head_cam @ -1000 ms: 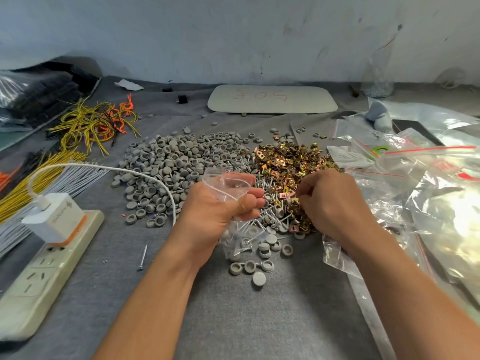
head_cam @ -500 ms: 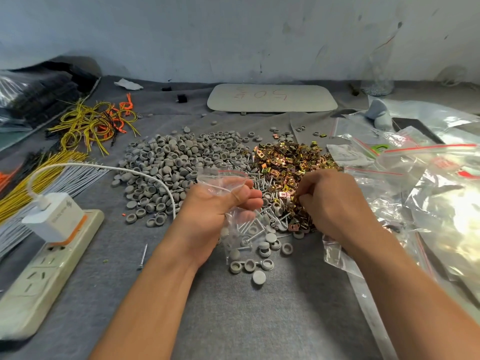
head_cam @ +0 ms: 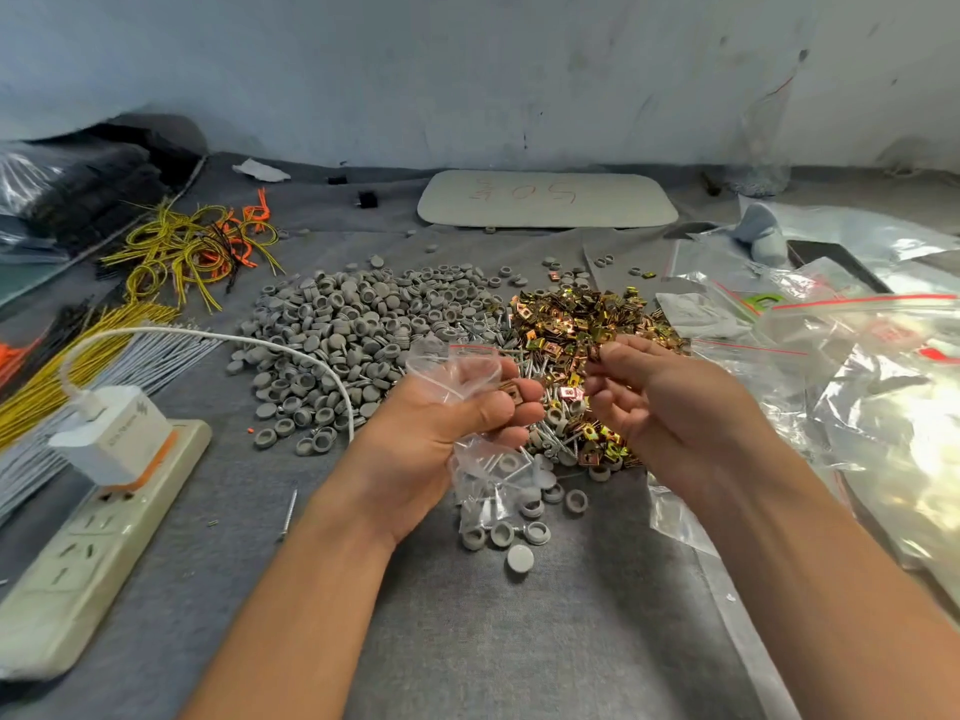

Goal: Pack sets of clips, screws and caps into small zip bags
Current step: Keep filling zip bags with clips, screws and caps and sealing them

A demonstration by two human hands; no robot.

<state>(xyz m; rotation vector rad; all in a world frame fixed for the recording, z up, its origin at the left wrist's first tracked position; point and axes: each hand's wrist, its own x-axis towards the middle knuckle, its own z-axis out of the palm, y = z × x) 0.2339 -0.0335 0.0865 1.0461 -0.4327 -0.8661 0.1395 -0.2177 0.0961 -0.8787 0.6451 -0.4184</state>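
My left hand grips a small clear zip bag whose mouth stands open at the top; screws and grey caps show through its hanging lower part. A gold clip rests against my left fingertips. My right hand is beside it, lifted over the gold clip pile, fingers curled with clips pinched at the tips. A big heap of grey caps lies to the left of the clips. Silver screws are scattered between and under my hands.
A white power strip with a charger and cable sits at the left. Yellow, orange and grey wire bundles lie far left. Clear zip bags are piled on the right. A white board lies by the wall. Loose caps are near me.
My right hand has risen off the clip pile and turned toward the bag. My left hand has tilted the bag, and a clip now lies at its fingertips.
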